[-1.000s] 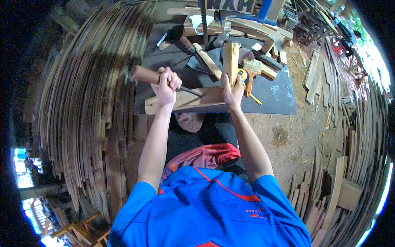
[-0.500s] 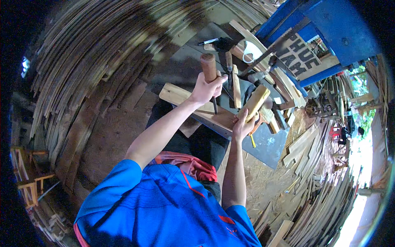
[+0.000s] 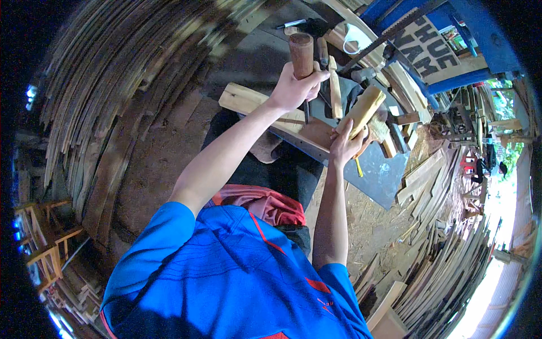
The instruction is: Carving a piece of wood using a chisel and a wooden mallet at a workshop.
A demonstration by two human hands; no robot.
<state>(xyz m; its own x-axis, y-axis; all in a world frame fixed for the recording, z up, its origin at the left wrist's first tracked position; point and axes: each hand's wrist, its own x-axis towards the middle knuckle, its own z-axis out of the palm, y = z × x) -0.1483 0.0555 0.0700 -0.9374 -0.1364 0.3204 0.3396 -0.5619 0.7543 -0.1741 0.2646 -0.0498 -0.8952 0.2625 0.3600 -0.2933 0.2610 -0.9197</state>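
My left hand (image 3: 292, 90) is wrapped around a chisel (image 3: 301, 55) with a thick brown wooden handle. The chisel stands nearly upright, its narrow blade pointing down onto a wooden board (image 3: 244, 99) on the work surface. My right hand (image 3: 345, 147) grips a pale, rounded wooden club (image 3: 366, 111), tilted up and to the right. A gap separates the club from the chisel. A yellow strip hangs beside my right hand; I cannot tell what it belongs to. Between the two hands, farther off, lies a slim wooden stick (image 3: 336, 87).
A handsaw (image 3: 389, 37), a white ring-shaped item (image 3: 354, 40) and a marker pen (image 3: 293, 24) are at the far side. Stacked wood strips (image 3: 107, 85) fill the left; more planks (image 3: 429, 282) lie at right. A lettered panel (image 3: 426, 48) stands beside blue metal.
The view has tilted, so the bench and both hands appear higher in the picture. My hands keep their grips on the chisel and the club, with the blade still at the board.
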